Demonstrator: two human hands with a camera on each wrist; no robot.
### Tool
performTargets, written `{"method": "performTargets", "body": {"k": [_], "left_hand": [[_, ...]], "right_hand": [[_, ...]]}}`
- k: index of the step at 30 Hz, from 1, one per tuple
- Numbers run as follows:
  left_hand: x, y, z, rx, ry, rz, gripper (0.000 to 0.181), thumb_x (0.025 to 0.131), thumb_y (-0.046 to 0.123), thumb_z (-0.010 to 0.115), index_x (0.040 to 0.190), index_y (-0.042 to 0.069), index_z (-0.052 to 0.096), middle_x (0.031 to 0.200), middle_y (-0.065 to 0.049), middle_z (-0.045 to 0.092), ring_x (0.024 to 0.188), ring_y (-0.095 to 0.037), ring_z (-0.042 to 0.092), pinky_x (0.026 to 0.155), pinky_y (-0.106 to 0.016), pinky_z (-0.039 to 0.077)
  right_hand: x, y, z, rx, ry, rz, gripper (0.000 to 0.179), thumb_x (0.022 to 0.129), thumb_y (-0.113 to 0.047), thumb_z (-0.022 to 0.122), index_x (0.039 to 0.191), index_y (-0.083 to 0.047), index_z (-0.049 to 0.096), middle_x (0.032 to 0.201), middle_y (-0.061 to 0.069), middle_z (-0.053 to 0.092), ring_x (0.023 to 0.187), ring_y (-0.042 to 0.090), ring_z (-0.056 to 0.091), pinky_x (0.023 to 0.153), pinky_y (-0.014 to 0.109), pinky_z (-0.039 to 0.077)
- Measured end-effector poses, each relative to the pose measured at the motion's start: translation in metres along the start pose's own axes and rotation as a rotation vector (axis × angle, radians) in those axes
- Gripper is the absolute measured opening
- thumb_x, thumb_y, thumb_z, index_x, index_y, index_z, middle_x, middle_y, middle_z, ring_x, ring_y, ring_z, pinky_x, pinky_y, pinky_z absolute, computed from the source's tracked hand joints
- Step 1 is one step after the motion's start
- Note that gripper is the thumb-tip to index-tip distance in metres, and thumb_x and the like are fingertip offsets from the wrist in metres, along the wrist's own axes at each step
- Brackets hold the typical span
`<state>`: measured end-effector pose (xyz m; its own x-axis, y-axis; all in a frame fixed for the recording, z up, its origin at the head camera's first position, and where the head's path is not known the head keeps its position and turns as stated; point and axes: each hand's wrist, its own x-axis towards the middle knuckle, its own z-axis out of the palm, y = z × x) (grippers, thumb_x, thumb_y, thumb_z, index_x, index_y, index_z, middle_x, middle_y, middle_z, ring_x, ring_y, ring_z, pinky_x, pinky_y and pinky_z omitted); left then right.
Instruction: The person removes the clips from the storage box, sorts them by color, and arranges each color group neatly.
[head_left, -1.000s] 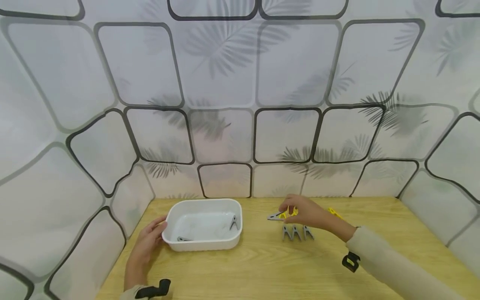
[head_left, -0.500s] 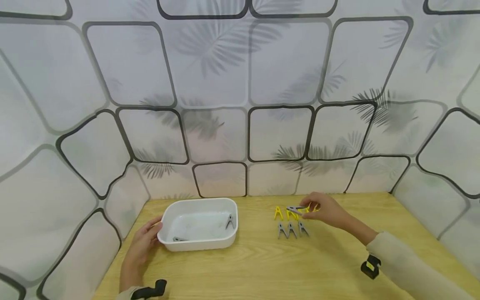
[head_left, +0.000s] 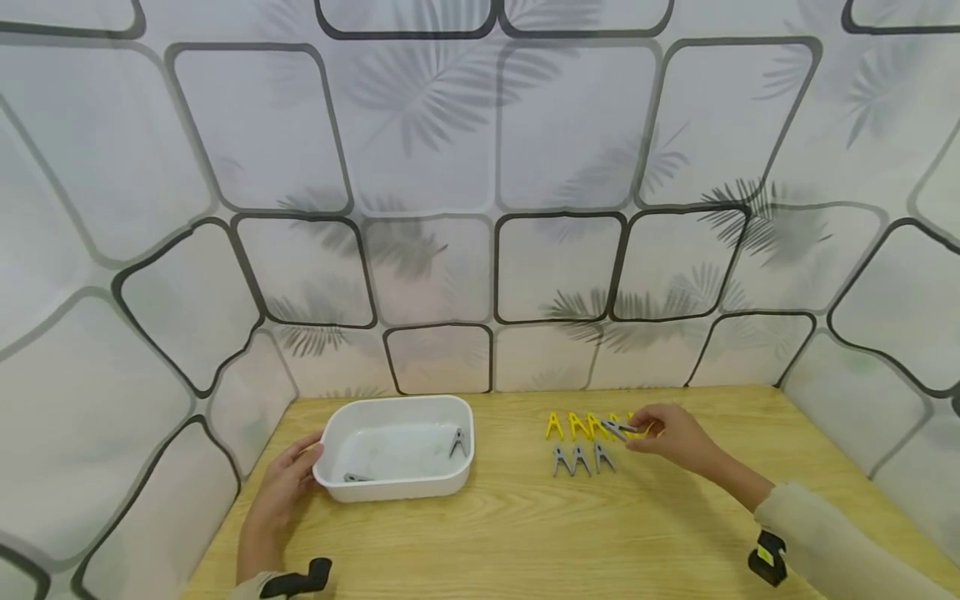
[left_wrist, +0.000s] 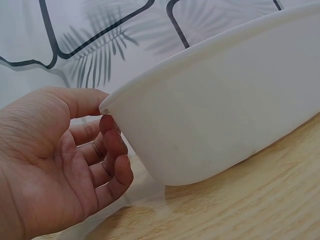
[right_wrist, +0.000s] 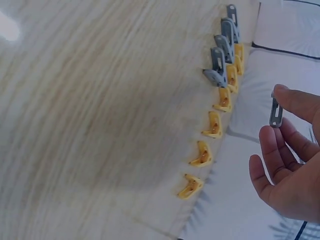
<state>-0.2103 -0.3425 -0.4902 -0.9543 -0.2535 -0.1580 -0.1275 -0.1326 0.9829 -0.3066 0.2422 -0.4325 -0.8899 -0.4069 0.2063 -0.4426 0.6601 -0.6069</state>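
Observation:
My right hand [head_left: 671, 435] pinches a grey clothespin [head_left: 617, 429] between thumb and fingertips, above the right part of a row of yellow clothespins [head_left: 576, 426]. In the right wrist view this grey clothespin [right_wrist: 276, 111] appears end-on, apart from the row. Nearer the front, a short row of grey clothespins [head_left: 581, 459] stands on the table. My left hand [head_left: 288, 479] holds the left end of a white plastic basin [head_left: 393, 492]. The left wrist view has the thumb at the basin's rim [left_wrist: 150, 70] and the other fingers curled below it.
Two grey clothespins lie inside the basin: one at its right end [head_left: 457, 442], another by the front wall [head_left: 357, 477]. The light wooden table [head_left: 510, 533] ends at patterned curtain-like walls [head_left: 442, 275] behind and at both sides.
My right hand has moved right with the grey clothespin, from the left end of the yellow row towards its right, uncovering yellow clothespins. The left hand stays on the basin; the head view shifted slightly.

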Motion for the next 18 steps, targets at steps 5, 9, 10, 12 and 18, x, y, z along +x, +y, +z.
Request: {"method": "performTargets", "body": {"k": [5,9,10,12,18], "left_hand": [[0.001,-0.003,0.0,-0.052,-0.005,-0.009,0.017,0.104,0.02,0.059,0.112,0.033,0.066,0.098,0.016,0.068,0.09,-0.004,0.064,0.079,-0.021,0.054],[0.003,-0.003,0.0,-0.021,0.004,-0.015,0.034,0.104,0.022,0.059,0.138,0.018,0.057,0.1,0.016,0.067,0.09,-0.004,0.064,0.079,-0.021,0.054],[0.003,-0.003,-0.001,-0.009,0.005,-0.017,0.041,0.105,0.023,0.059,0.145,0.014,0.052,0.1,0.016,0.066,0.091,-0.004,0.064,0.08,-0.021,0.054],[0.004,-0.002,-0.001,0.015,0.011,-0.019,0.053,0.104,0.024,0.059,0.151,0.005,0.044,0.1,0.016,0.065,0.09,-0.005,0.064,0.08,-0.021,0.054],[0.006,-0.002,-0.001,0.067,0.017,-0.022,0.062,0.104,0.027,0.06,0.155,0.001,0.037,0.103,0.017,0.064,0.091,-0.003,0.063,0.08,-0.02,0.054]], "right_hand": [[-0.006,0.009,0.002,0.026,-0.007,0.068,0.033,0.085,-0.021,0.083,0.106,0.001,0.071,0.093,0.006,0.069,0.076,0.007,0.058,0.065,0.026,0.051],[-0.008,0.012,0.005,0.065,-0.018,0.124,0.035,0.086,-0.023,0.082,0.108,0.002,0.07,0.093,0.007,0.068,0.078,0.011,0.058,0.065,0.027,0.051],[-0.008,0.012,0.006,0.073,-0.017,0.135,0.035,0.086,-0.023,0.082,0.108,0.002,0.07,0.093,0.007,0.068,0.078,0.012,0.059,0.065,0.027,0.051],[-0.009,0.012,0.008,0.089,-0.02,0.159,0.035,0.087,-0.023,0.082,0.107,0.003,0.069,0.093,0.007,0.068,0.079,0.013,0.059,0.065,0.028,0.052],[-0.013,0.01,0.015,0.095,-0.011,0.223,0.036,0.085,-0.023,0.084,0.105,0.004,0.069,0.092,0.008,0.067,0.08,0.016,0.059,0.063,0.028,0.051]]}}
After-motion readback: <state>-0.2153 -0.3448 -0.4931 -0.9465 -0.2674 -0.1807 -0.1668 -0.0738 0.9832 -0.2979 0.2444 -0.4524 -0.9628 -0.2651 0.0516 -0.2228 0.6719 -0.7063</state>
